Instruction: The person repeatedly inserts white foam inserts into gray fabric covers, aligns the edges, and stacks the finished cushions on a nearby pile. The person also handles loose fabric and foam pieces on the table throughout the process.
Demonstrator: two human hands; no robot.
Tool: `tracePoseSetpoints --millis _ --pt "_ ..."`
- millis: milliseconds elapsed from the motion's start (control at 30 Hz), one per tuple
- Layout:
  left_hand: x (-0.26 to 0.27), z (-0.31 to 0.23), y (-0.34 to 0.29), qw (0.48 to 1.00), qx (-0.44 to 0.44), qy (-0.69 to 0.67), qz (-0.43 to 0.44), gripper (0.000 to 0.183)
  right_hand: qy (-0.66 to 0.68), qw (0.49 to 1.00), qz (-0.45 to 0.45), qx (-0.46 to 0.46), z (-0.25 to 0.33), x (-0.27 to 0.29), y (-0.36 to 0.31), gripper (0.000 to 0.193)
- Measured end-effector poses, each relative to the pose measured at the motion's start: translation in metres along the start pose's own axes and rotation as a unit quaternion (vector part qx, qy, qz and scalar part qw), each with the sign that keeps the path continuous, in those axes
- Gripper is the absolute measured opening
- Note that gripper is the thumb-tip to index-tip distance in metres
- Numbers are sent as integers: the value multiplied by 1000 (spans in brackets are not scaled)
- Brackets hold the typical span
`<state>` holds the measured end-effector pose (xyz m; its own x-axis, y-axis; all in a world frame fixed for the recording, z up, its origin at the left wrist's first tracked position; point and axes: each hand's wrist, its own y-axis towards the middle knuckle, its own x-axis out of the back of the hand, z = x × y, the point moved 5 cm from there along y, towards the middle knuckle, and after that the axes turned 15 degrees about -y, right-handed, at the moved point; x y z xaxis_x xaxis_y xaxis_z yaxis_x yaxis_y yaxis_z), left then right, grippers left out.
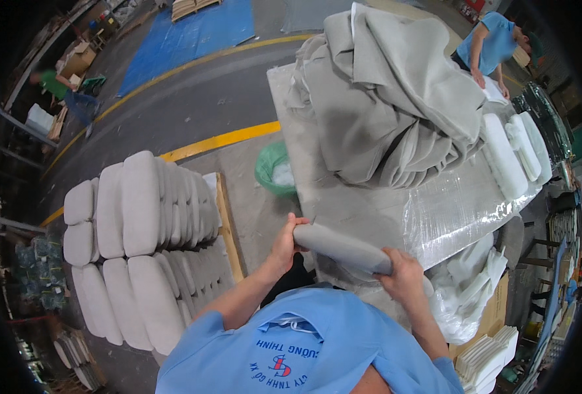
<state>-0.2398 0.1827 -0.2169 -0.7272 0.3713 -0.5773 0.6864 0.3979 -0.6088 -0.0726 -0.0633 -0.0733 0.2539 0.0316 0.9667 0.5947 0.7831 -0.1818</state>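
Observation:
Between my two hands is a long grey cushion (343, 247) with rounded ends, held at the near edge of the table (363, 203). My left hand (286, 243) grips its left end, and my right hand (401, 274) is closed round the right end. Part of another pale padded piece shows under it, mostly hidden. A large heap of grey fabric covers (396, 98) lies beyond the cushion on the plastic-wrapped tabletop. White foam pads (504, 157) rest at the table's right side.
Stacked grey cushions (140, 210) stand at my left on a wooden pallet (230, 230). A green bag-lined bin (274, 169) sits beside the table. Clear plastic bags (462, 295) are at my right. One person (491, 43) works at the far right; another person (64, 88) is far left.

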Motion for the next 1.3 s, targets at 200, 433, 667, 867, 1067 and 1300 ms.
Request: tracePoseSetpoints --millis 200,433,667,867,1067,1300 --pt "-106 -72 -27 948 -287 50 130 59 398 895 -142 -145 -59 43 -19 48" --pt "-203 -55 1 900 -200 265 281 51 690 649 -303 -100 -45 26 -43 77" --pt "-232 -32 45 723 -144 614 282 57 765 605 -79 -205 -50 -37 -89 76" --pt "-171 34 77 633 -5 718 289 58 796 516 4 -317 -4 -80 -118 77" --pt "-131 75 70 525 -203 757 333 46 678 677 210 -195 -29 -118 -155 58" --pt "-142 59 80 705 46 667 237 36 469 862 176 -83 -125 -5 -78 28"
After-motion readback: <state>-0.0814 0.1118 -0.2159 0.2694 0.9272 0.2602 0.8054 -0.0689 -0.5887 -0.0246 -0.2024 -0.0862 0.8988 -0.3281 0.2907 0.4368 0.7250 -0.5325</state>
